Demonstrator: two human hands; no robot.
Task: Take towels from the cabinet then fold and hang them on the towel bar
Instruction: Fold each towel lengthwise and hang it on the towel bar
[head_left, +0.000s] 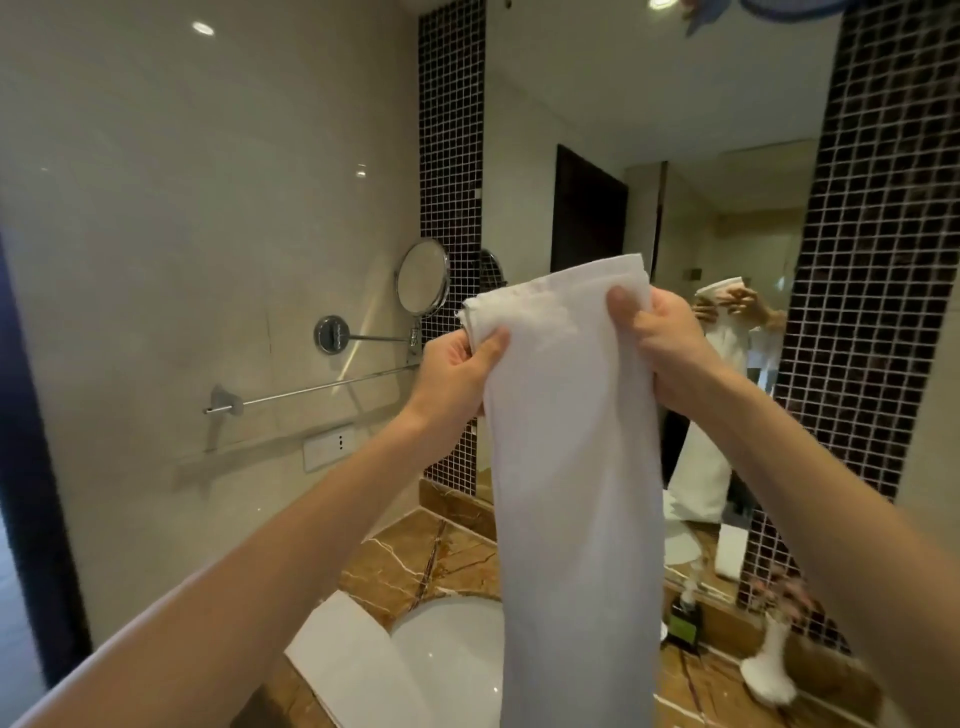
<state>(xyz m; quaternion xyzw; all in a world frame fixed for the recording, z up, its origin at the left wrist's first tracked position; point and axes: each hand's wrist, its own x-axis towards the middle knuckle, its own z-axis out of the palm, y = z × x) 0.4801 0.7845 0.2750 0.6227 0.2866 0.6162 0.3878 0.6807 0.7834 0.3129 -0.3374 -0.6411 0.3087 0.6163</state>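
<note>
Two hands on one white towel (571, 441): the left hand (457, 374) pinches its top left corner and the right hand (670, 353) grips the top right edge, thumbs in front, so the folded strip hangs straight down between the forearms over the sink (452, 660). One towel bar (322, 387) runs along the wall to the left, apart from the towel, one round mirror (423, 275) mounted just above it.

- forearms: bare, extended forward and up from lower corners, converging toward centre
- left grip (457, 374): curled round left top edge of towel (571, 467), thumb pressed on front face
- right grip (662, 353): curled round right top edge, thumb upright on front, slightly higher than left
- grips near each other, not touching
- wrists roughly straight
</note>
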